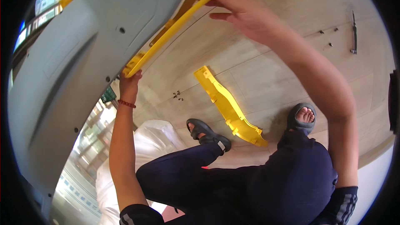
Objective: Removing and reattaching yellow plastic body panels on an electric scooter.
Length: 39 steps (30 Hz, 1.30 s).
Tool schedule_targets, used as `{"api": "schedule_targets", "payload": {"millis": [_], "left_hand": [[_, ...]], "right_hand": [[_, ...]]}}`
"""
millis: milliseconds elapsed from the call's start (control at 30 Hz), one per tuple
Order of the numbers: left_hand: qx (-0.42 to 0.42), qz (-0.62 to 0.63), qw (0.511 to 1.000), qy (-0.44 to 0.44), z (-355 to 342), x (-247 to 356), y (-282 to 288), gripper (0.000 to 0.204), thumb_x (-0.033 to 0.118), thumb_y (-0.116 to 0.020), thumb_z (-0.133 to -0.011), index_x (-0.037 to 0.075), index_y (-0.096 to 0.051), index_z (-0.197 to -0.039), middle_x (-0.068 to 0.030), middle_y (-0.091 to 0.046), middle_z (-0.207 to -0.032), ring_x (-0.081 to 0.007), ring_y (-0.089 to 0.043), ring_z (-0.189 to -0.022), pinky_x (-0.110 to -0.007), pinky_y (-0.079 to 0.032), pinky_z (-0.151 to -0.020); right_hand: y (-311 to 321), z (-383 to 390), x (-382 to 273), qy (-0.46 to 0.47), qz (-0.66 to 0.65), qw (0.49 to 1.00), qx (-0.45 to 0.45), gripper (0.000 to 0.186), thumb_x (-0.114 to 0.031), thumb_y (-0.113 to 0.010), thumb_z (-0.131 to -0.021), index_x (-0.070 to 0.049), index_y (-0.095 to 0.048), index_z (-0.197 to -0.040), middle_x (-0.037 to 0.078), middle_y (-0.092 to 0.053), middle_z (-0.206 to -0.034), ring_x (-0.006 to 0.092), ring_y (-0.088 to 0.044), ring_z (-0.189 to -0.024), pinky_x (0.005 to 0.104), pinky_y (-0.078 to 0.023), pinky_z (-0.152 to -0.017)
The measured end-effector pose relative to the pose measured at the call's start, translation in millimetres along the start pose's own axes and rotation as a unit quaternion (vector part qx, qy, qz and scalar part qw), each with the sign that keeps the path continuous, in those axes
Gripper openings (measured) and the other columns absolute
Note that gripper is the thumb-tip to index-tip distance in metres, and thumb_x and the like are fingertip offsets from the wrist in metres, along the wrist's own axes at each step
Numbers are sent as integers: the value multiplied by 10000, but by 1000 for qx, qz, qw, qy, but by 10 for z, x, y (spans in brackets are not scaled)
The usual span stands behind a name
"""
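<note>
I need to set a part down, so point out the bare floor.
One bare patch of floor lies between the loose yellow panel and the right forearm; another lies past that forearm, left of three small dark pieces. It is crowded between the sandals, where the panel's lower end lies, and left of the panel, where small dark bits are scattered.

Rumpled white material [156,135] lies at lower left, near the pale plank floor [266,75].
</note>
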<state>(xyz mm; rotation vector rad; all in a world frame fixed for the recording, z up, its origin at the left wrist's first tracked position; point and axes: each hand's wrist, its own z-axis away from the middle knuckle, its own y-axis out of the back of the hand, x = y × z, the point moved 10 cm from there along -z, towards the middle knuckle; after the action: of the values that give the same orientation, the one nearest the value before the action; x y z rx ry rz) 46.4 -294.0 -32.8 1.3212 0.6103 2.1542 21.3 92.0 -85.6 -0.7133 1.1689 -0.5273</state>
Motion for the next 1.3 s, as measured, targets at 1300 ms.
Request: {"api": "schedule_targets", "payload": {"millis": [1300], "left_hand": [[47, 659, 734, -158, -600, 38, -790, 504, 117, -497, -915, 233, -223, -1323, -45, -520, -1129, -222, -560, -968, -374, -481, -851]], "right_hand": [[381, -51, -120, -209, 30, 976, 46, 269, -95, -511, -868, 28, -503, -1107, 183, -570, -1077, 288, -545, -1058, 391, -444, -936]]}}
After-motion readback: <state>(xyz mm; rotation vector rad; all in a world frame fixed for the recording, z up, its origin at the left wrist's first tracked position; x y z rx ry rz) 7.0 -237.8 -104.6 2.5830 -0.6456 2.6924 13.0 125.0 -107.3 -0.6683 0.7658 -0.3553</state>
